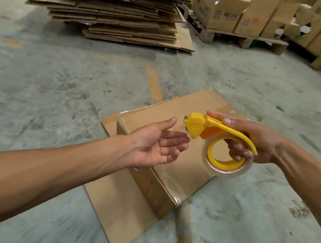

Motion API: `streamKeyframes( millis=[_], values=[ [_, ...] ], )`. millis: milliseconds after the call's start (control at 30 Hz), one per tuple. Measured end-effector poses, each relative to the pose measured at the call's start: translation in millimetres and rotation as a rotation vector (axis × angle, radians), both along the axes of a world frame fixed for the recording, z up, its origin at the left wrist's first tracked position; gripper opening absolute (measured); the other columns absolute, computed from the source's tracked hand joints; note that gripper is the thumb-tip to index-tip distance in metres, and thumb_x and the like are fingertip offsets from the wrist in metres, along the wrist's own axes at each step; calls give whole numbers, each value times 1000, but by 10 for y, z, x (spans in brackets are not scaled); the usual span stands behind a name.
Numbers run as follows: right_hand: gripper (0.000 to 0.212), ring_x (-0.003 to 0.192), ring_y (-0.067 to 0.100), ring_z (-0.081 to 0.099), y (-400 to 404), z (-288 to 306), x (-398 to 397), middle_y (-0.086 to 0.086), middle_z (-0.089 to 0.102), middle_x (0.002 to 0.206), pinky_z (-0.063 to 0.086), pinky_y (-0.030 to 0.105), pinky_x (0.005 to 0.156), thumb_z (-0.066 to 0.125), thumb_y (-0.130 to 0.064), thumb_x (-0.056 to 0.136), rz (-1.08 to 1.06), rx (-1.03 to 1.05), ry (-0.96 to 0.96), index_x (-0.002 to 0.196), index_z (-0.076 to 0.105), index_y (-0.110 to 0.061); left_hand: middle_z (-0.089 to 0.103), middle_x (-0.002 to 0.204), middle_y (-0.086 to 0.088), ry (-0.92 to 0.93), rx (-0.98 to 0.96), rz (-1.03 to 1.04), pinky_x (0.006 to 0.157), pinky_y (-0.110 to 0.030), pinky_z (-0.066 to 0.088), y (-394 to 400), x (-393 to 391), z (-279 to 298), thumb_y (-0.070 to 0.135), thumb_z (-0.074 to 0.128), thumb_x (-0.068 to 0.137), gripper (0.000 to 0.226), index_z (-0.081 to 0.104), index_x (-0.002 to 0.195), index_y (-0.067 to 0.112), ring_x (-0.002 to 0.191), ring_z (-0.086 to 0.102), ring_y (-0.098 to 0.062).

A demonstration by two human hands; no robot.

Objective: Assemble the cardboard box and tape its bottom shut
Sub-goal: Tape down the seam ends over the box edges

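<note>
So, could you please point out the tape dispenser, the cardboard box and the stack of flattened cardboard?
tape dispenser (194, 124): head view, on its yellow cutter head.
cardboard box (191, 109): head view, on its top panel.
stack of flattened cardboard (114, 7): head view, on the stack's front edge.

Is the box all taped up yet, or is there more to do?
Some clear tape already shines on the cardboard box. The right hand holds the yellow tape dispenser, and the open left hand reaches toward its tip. More taping seems left.
</note>
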State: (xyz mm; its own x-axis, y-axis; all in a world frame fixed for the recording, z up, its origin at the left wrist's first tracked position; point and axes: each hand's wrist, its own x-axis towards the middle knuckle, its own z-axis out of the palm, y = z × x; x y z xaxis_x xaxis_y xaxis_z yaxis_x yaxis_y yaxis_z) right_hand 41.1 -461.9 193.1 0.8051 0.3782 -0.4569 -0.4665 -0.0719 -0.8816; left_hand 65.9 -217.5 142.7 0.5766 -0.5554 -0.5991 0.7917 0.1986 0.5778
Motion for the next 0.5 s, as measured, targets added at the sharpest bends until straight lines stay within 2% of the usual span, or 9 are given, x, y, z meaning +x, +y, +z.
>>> streamKeyframes(
  millis=[200, 500],
  values=[
    [77, 29, 13, 39, 5, -1, -21, 6, 44, 48, 47, 28, 42, 87, -52, 55, 15, -37, -1, 127, 63, -40, 73, 72, -7, -1, 9, 3, 54, -21, 54, -1, 67, 54, 15, 63, 92, 11, 66, 84, 7, 61, 72, -17],
    [78, 30, 15, 41, 0, 27, -95, 8, 44, 48, 47, 29, 42, 88, -51, 55, 17, -68, 16, 128, 62, -39, 71, 71, -8, 21, 38, -55, 55, -24, 56, -31, 99, -55, 7, 64, 90, 11, 67, 79, 6, 58, 70, -17]
  ],
)
